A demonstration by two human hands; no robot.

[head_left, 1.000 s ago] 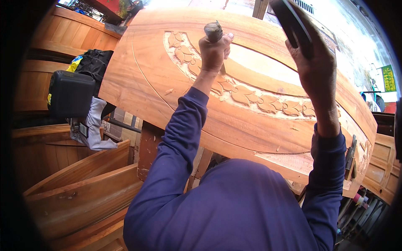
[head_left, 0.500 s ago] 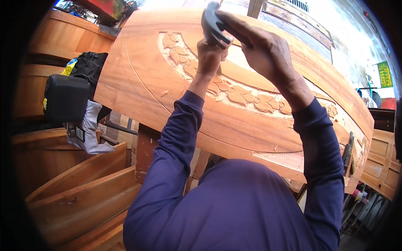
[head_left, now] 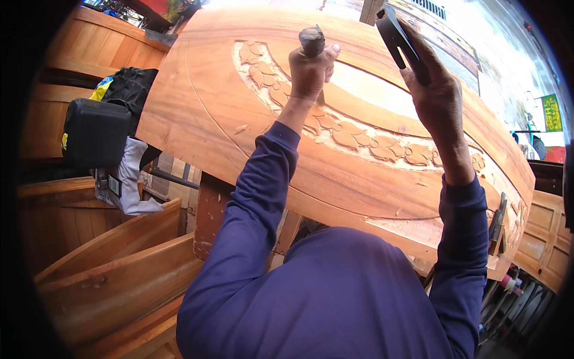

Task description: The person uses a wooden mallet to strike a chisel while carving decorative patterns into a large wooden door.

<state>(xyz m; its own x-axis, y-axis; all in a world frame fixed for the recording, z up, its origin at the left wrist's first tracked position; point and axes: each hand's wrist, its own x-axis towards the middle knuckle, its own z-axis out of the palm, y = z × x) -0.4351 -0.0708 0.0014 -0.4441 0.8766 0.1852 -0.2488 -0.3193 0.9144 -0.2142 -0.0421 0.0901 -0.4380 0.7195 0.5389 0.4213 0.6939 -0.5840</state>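
My left hand [head_left: 308, 76] is wrapped round a chisel [head_left: 311, 40], its worn handle end sticking up above my fist. A bit of the blade shows below the hand, at the carved band; its cutting edge is hard to make out. My right hand [head_left: 438, 99] grips a claw hammer [head_left: 399, 40], raised to the right of the chisel and apart from it. Beneath both hands lies a large wooden panel [head_left: 203, 78] with a curved band of leaf and flower relief [head_left: 347, 135]. Loose wood chips [head_left: 240, 129] lie on the panel.
Several dark tools [head_left: 497, 218] lie at the panel's right end. On the left are a black case [head_left: 97, 133], a dark bag [head_left: 134, 90] and a grey cloth [head_left: 133, 179]. Wooden boards [head_left: 119, 275] stand at the lower left, and a panelled door [head_left: 541, 239] is at the right.
My right hand has lifted the hammer away from the chisel's top, toward the right. My left hand stays round the chisel at nearly the same place.
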